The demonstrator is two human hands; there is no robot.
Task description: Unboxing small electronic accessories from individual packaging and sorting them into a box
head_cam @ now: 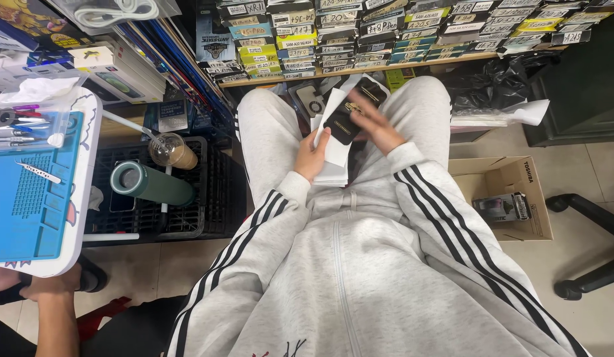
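1. The right hand (378, 127) is seen blurred over the lap, fingers spread and laid flat across a black flat pack (350, 112) with small gold marks; whether anything is pinched cannot be told.
2. The left hand (311, 156) is closed on a stack of white flat packs (333, 155), thumb on top, fingers hidden beneath.
3. The black pack lies on top of the white stack, its long axis running from 7 o'clock to 1 o'clock. It is touched by the right fingers from the 3 o'clock side, while the left hand sits at its 7 o'clock end. Both hands are about equally near.
4. The stack is rested between the knees of grey trousers (270, 132).
5. At 3 o'clock from the hands, an open cardboard box (518, 211) is seen on the floor, holding one small dark boxed item (502, 206).
6. At 9 o'clock, a black plastic crate (214, 198) holds a green flask (148, 183) lying on its side and a clear cup of iced brown drink (171, 151).
7. At 12 o'clock, a shelf (386, 66) is stacked with labelled flat packs.
8. At the far 9 o'clock edge, a blue work mat (29, 192) with small tools is seen, and another person's arm (56, 311) below it.
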